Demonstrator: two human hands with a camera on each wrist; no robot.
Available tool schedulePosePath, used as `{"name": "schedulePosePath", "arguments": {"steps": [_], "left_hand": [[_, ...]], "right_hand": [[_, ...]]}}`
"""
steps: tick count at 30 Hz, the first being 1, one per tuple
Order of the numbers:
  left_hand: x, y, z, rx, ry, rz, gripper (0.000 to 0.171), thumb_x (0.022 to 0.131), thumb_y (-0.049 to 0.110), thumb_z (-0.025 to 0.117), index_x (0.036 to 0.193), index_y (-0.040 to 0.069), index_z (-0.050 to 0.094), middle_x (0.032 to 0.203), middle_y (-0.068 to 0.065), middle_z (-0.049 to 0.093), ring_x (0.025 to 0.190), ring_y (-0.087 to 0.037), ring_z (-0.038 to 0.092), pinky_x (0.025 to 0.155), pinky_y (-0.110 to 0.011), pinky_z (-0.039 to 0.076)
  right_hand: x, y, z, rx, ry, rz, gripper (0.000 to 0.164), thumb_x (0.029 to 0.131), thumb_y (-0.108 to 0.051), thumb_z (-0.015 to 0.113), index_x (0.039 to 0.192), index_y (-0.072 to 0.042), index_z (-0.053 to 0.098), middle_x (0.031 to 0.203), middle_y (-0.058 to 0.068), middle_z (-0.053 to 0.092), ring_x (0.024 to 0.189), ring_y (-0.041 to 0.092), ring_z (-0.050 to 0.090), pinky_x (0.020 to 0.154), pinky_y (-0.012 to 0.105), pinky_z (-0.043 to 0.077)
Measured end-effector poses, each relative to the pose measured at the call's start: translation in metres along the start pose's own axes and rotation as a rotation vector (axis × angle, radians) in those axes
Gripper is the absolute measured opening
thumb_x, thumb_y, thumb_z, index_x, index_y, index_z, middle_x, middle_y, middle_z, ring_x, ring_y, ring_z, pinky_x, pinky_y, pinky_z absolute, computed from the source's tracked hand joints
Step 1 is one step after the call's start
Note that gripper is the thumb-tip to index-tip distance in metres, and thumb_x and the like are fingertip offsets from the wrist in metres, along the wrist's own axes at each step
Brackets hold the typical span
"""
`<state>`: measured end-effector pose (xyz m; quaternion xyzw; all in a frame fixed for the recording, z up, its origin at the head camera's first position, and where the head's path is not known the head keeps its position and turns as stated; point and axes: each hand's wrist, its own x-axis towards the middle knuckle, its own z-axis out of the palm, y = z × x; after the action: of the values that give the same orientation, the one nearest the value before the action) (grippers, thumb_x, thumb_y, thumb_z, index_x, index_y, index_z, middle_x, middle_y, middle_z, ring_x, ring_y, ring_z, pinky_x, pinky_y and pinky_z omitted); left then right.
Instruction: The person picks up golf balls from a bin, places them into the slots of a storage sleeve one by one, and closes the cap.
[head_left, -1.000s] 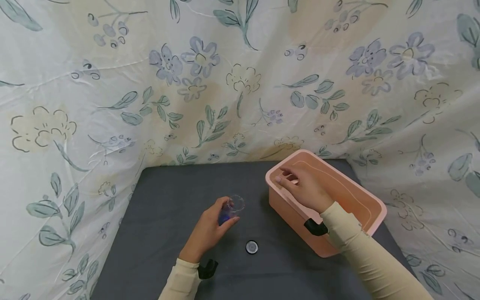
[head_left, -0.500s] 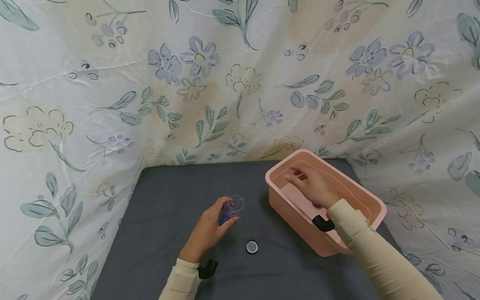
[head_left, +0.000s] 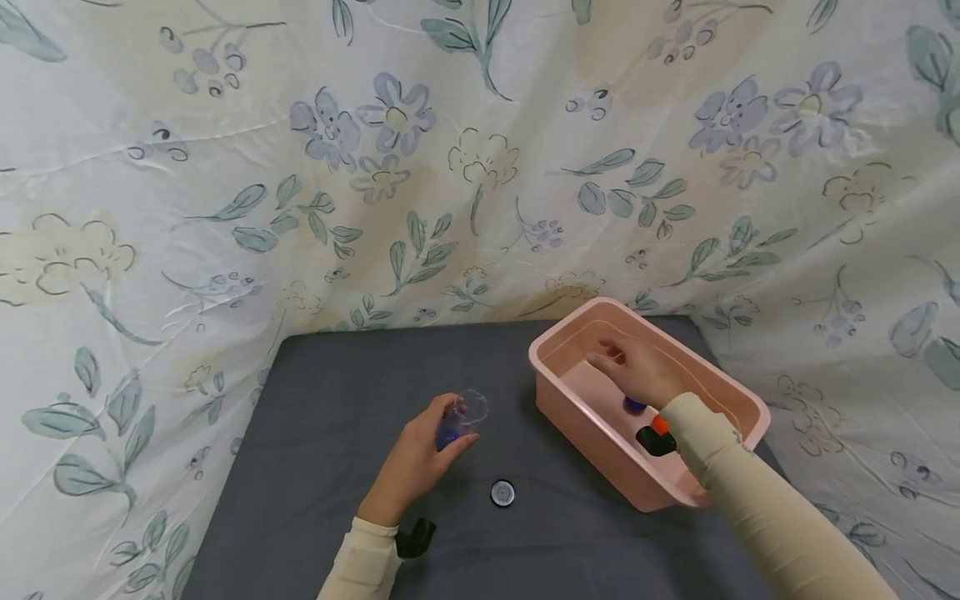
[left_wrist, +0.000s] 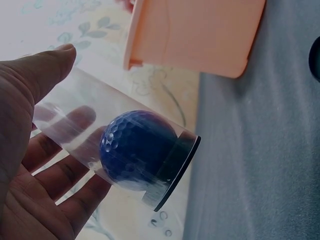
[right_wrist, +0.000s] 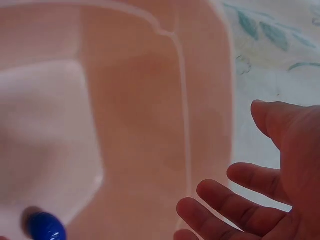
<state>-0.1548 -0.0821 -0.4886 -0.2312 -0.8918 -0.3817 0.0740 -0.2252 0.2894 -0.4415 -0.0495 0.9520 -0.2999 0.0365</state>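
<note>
My left hand (head_left: 416, 457) holds a clear plastic tube (head_left: 472, 406) above the table, thumb on one side and fingers on the other. Inside the tube, a dimpled blue golf ball (left_wrist: 137, 150) rests down by its black base (left_wrist: 181, 172), as the left wrist view shows. Over the pink plastic bin (head_left: 551, 385) hovers my right hand (head_left: 641, 371), holding nothing, its fingers loosely bent and thumb apart in the right wrist view. A blue ball (right_wrist: 46, 227) lies on the bin floor, partly behind the hand in the head view. Near it shows something orange (head_left: 660, 424), mostly hidden by the wrist.
On the dark cloth-covered table (head_left: 360, 367) lies a small round black-rimmed lid (head_left: 502, 493), between the left hand and the bin. A floral curtain (head_left: 420, 208) hangs behind and along both sides of the table.
My right hand has moved right, from the bin's near-left rim to farther over its inside, uncovering the blue ball and orange thing. The left hand and tube have stayed put.
</note>
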Motion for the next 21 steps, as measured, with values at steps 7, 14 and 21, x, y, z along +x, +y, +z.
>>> {"name": "schedulePosePath", "arguments": {"steps": [7, 14, 21], "left_hand": [[-0.003, -0.001, 0.002, -0.007, -0.002, -0.004, 0.053, 0.086, 0.036, 0.073, 0.13, 0.029, 0.045, 0.119, 0.002, 0.064, 0.103, -0.005, 0.063, 0.09, -0.034, 0.056], [-0.003, 0.0, 0.004, -0.01, 0.004, 0.003, 0.052, 0.086, 0.034, 0.074, 0.129, 0.03, 0.045, 0.118, 0.009, 0.063, 0.104, -0.003, 0.063, 0.09, -0.033, 0.056], [-0.003, 0.0, 0.006, -0.011, 0.003, 0.02, 0.051, 0.087, 0.039, 0.071, 0.13, 0.03, 0.045, 0.118, 0.006, 0.064, 0.104, -0.004, 0.063, 0.09, -0.034, 0.055]], "right_hand": [[0.008, 0.023, 0.008, -0.058, -0.018, 0.05, 0.077, 0.09, -0.063, 0.053, 0.136, -0.001, 0.051, 0.132, 0.022, 0.057, 0.114, 0.036, 0.058, 0.093, 0.053, 0.05], [0.013, 0.043, 0.014, -0.102, -0.018, 0.079, 0.069, 0.091, -0.055, 0.058, 0.131, 0.001, 0.054, 0.128, 0.023, 0.059, 0.113, 0.039, 0.058, 0.093, 0.054, 0.05], [0.016, 0.067, 0.024, -0.154, -0.033, 0.112, 0.061, 0.092, -0.044, 0.06, 0.127, 0.005, 0.055, 0.122, 0.025, 0.061, 0.106, 0.038, 0.06, 0.091, 0.053, 0.05]]}}
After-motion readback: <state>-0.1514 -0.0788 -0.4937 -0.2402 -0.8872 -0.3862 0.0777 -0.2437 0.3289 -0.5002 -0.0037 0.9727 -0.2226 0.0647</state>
